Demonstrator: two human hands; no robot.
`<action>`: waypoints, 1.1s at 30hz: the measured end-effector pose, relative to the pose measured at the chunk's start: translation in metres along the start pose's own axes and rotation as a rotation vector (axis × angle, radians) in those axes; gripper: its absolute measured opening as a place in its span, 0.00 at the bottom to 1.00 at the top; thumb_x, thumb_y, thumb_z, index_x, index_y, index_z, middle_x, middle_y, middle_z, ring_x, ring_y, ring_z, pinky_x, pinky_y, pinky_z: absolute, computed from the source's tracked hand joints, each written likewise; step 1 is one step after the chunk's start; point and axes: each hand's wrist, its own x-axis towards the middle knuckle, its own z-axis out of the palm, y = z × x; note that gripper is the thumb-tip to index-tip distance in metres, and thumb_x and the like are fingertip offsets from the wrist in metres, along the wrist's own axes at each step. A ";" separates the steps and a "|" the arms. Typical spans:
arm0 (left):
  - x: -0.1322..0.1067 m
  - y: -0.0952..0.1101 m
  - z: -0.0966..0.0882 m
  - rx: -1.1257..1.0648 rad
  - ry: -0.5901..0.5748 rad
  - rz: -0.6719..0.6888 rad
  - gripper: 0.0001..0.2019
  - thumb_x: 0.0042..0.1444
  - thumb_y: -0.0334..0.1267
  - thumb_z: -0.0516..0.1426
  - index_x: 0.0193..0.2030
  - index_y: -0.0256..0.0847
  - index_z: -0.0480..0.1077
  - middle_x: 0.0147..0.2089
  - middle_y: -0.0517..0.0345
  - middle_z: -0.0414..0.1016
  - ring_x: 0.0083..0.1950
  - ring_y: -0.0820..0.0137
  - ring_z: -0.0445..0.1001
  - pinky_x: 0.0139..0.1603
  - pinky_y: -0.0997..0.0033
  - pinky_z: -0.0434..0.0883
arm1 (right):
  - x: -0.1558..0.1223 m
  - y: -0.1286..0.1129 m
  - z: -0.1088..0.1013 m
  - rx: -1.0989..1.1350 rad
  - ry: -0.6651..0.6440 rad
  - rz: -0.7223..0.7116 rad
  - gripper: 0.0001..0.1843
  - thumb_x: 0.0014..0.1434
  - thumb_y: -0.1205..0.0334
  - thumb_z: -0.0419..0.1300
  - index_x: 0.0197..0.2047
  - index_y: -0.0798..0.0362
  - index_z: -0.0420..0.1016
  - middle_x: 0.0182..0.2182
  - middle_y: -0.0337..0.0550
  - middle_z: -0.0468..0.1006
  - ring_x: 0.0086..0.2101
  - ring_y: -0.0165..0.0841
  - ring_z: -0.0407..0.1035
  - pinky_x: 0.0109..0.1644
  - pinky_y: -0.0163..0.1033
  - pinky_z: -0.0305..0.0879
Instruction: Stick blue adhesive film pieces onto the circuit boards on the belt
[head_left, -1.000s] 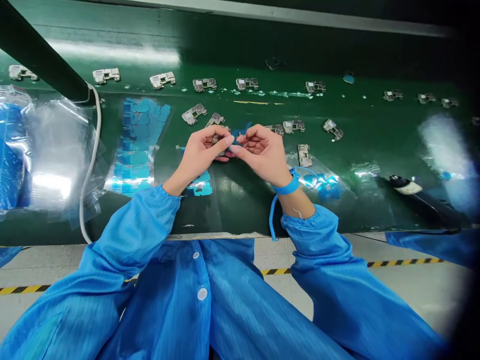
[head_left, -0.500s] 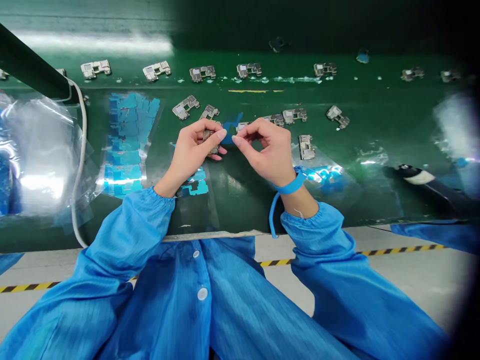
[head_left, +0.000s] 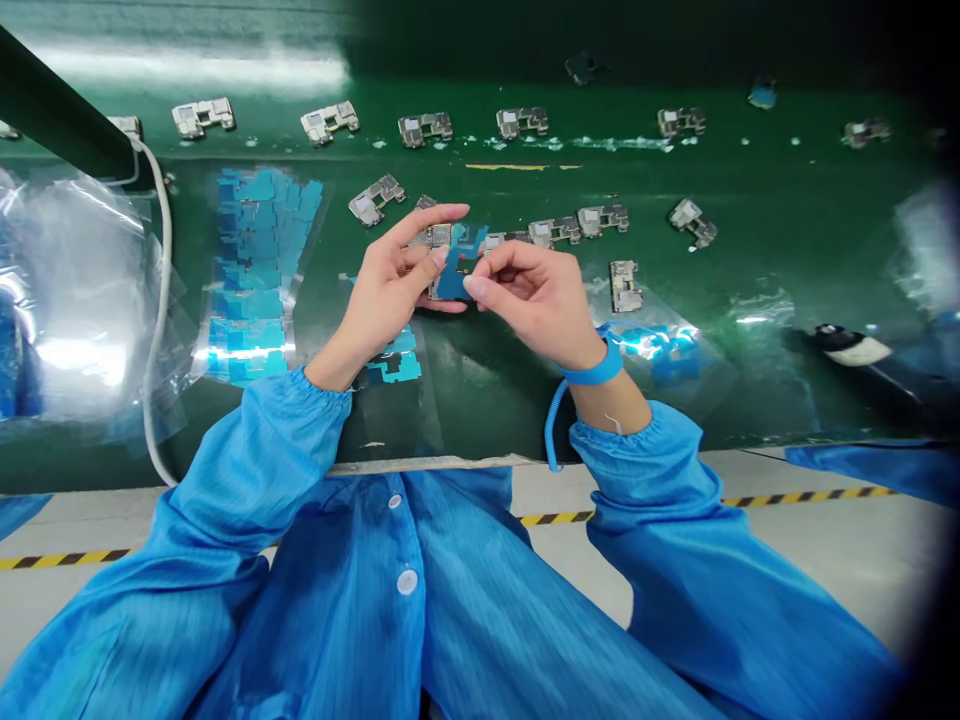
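Fingers (head_left: 480,288) of our right hand (head_left: 534,305) pinch a blue film piece (head_left: 454,283) over a metal circuit board (head_left: 439,236). Our left hand (head_left: 390,285) presses its thumb against the film, index finger spread, both hands above the green workbench (head_left: 480,410).

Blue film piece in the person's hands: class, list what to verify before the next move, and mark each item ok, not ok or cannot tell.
1. Blue film piece pinched between left hand and right hand: ok.
2. Wrist strap on the right wrist: ok.
3. Coiled cord grounded: cannot tell, its far end is out of view.
4. Gown cuffs closed at both wrists: ok.
5. Film lined up on the metal-shielded board: cannot tell, the hands block the view.
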 end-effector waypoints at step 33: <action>-0.008 0.020 0.008 -0.128 -0.013 -0.100 0.17 0.76 0.53 0.59 0.60 0.45 0.79 0.53 0.59 0.91 0.44 0.61 0.91 0.44 0.59 0.93 | -0.002 -0.001 0.002 -0.012 0.011 0.144 0.31 0.54 0.28 0.79 0.34 0.47 0.79 0.34 0.43 0.81 0.47 0.45 0.84 0.48 0.49 0.88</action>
